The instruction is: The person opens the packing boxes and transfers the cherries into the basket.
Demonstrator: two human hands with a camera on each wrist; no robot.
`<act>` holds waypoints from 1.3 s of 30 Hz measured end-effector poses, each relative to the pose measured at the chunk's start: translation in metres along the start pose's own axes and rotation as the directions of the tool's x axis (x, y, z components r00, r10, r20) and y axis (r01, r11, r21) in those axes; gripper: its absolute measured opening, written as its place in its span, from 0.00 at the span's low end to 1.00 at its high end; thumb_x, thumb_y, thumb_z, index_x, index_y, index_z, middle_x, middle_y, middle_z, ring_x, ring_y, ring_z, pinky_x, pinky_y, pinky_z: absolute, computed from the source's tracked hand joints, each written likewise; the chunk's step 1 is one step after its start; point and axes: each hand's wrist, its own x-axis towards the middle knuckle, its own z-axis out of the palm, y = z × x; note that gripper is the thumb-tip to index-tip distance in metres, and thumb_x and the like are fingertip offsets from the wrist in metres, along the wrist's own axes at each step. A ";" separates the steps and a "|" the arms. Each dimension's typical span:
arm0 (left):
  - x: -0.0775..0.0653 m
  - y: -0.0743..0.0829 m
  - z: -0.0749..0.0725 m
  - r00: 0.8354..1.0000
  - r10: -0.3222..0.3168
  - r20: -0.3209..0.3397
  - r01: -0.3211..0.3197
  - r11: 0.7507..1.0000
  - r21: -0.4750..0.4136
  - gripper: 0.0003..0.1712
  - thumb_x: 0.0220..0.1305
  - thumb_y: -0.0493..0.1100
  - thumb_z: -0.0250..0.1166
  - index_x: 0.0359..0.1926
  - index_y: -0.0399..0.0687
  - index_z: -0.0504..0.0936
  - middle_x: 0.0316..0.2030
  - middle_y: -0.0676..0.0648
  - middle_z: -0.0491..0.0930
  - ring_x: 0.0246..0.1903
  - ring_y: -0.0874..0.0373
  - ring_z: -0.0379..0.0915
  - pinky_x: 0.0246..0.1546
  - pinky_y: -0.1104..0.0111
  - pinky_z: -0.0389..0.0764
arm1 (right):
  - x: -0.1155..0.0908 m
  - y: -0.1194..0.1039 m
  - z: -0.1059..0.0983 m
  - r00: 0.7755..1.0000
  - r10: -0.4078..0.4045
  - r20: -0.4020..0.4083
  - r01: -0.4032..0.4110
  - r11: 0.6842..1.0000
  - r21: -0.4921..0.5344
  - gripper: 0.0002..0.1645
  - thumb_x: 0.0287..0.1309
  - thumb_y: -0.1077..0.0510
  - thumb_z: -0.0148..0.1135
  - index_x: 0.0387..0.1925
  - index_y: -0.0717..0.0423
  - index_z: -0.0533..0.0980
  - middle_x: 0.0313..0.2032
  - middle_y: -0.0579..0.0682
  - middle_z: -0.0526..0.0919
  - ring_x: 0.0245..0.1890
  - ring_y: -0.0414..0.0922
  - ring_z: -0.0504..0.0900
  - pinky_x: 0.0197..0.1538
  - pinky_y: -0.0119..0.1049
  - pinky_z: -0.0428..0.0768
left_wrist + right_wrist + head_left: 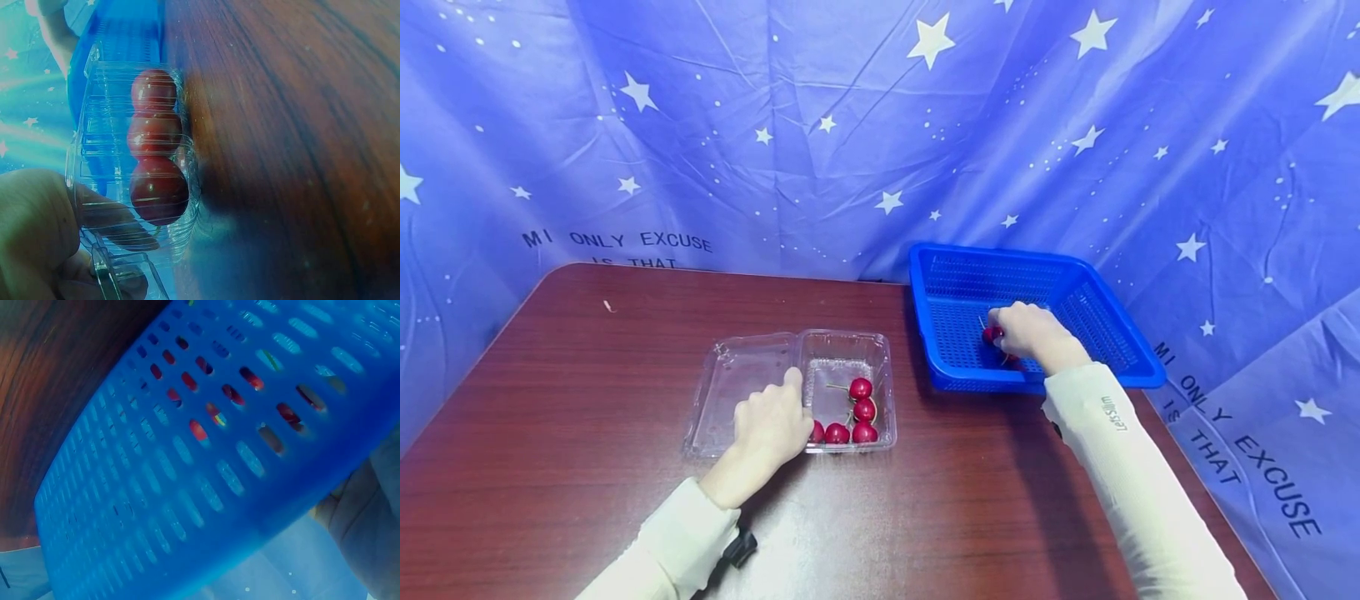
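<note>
A clear plastic clamshell box [886,367] lies with its lid [730,375] folded out to the left. Along its near and right sides sit several red cherries [864,410], some with stems. My left hand [769,429] grips the box where lid and tray meet, the thumb reaching over into the tray in the left wrist view. Over on the right, my right hand [1030,332] reaches into a blue plastic basket [955,377] and pinches a cherry [988,334] at its fingertips. Red cherries [234,394] show through the holes of the basket's wall in the right wrist view.
The brown wooden table [587,400] carries box and basket, the basket at the back right beside the table's edge. A small pale scrap [609,306] lies at the back left. Behind hangs a blue star-printed curtain [820,167].
</note>
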 end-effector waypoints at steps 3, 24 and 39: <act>0.000 0.000 0.001 1.000 -0.001 0.002 0.001 1.000 -0.001 0.12 0.54 0.42 0.60 0.35 0.41 0.67 0.24 0.33 0.82 0.25 0.35 0.80 0.19 0.48 0.76 | 0.000 0.000 0.002 1.000 0.002 0.003 -0.002 1.000 -0.011 0.13 0.54 0.65 0.61 0.44 0.60 0.79 0.32 0.60 0.84 0.29 0.53 0.79 0.36 0.52 0.80; 0.001 0.000 0.000 1.000 -0.007 0.007 0.007 1.000 0.003 0.12 0.54 0.42 0.60 0.35 0.41 0.67 0.24 0.33 0.83 0.25 0.36 0.80 0.19 0.48 0.76 | -0.002 0.001 0.007 1.000 0.013 0.014 -0.013 1.000 -0.006 0.19 0.52 0.66 0.60 0.48 0.57 0.81 0.38 0.62 0.86 0.30 0.53 0.78 0.34 0.50 0.77; 0.000 0.000 0.000 1.000 -0.004 0.012 0.004 1.000 0.000 0.12 0.54 0.42 0.60 0.35 0.41 0.67 0.25 0.32 0.83 0.25 0.35 0.80 0.19 0.48 0.76 | -0.002 0.003 -0.001 0.998 0.048 0.029 -0.050 0.998 0.036 0.21 0.55 0.65 0.58 0.53 0.62 0.77 0.44 0.65 0.85 0.35 0.55 0.79 0.43 0.56 0.79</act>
